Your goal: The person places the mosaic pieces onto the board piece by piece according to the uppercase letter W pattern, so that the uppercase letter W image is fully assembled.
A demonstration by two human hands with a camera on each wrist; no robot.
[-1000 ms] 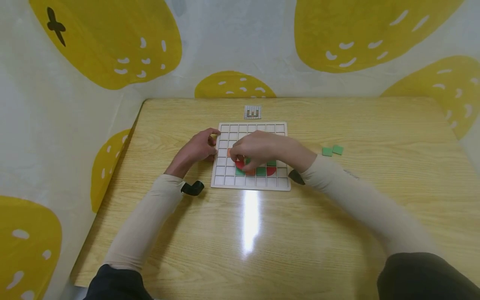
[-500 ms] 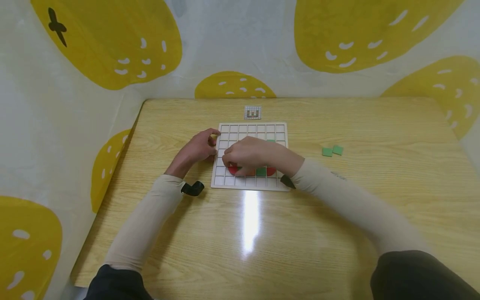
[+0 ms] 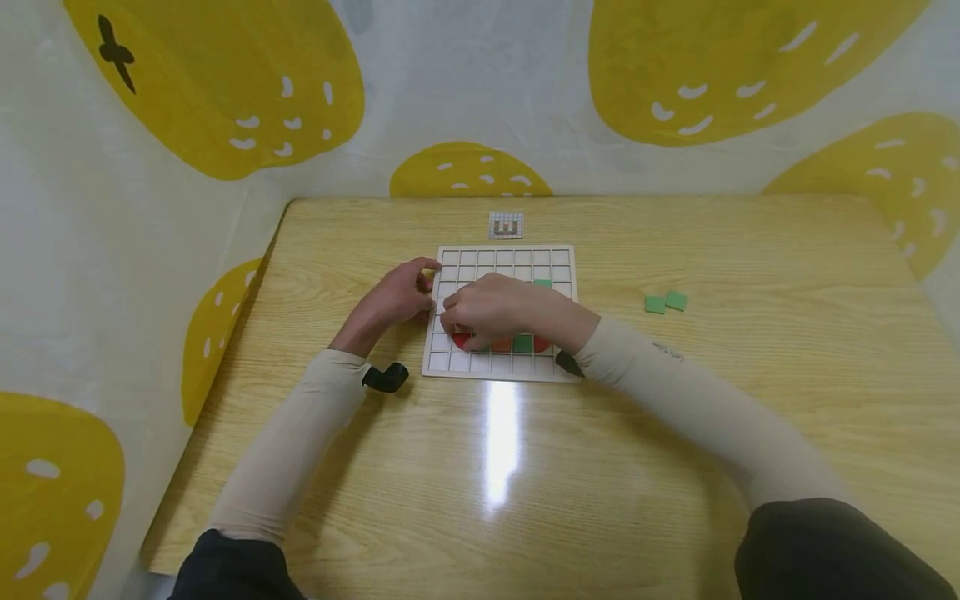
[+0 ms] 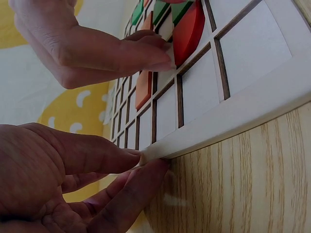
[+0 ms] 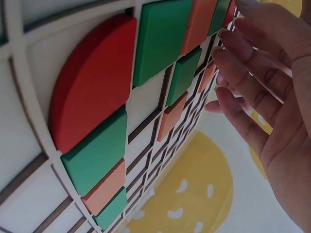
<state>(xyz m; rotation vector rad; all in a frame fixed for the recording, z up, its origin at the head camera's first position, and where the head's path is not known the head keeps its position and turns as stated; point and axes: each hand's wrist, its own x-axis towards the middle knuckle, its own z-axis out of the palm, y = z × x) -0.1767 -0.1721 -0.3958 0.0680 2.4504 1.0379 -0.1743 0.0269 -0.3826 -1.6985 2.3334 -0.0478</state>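
Observation:
My left hand (image 3: 401, 292) holds the left edge of a white grid board (image 3: 455, 362), with thumb and fingertip meeting at the rim in the left wrist view. Over the board's left part, my right hand (image 3: 498, 308) pinches a red quarter-circle tile (image 4: 190, 34) lying at the left end of the lower row. Part of that tile is hidden by the fingers. At the row's other end sits a second red quarter-circle tile (image 5: 92, 87). Green square tiles (image 5: 163, 39) and orange tiles (image 5: 107, 184) fill other cells; the right hand covers some of them in the head view.
Two loose green tiles (image 3: 666, 302) lie on the wooden table (image 3: 675, 400) right of the board. A small pattern card (image 3: 506, 225) lies behind the board. A white cloth with yellow shapes (image 3: 480, 108) hangs along the table's back and left sides.
My right hand has moved left and slightly nearer the body, bringing the red quarter-circle tile to the left end of the lower row. The left hand has stayed at the board's edge.

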